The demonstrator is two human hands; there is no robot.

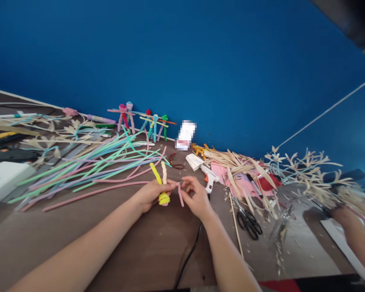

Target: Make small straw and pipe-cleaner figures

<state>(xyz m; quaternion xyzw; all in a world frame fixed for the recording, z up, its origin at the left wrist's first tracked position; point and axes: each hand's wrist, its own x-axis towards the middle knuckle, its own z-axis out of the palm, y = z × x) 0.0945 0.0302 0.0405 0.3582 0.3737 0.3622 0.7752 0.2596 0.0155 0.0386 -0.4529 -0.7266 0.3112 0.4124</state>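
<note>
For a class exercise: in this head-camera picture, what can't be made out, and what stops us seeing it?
Head view only:
The white packet: pixelated, so its print is unreadable.
The yellow-and-pink pipe-cleaner bundle: partly hidden by the left hand.
The dark tool: cut off by the left edge.
The arm: blurred and cut off by the right edge.

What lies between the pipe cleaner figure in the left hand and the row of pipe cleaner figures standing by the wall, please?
A loose heap of pastel pipe cleaners lies across that line on the table, between the yellow and pink pipe cleaner figure in the left hand and the standing figures.
</note>
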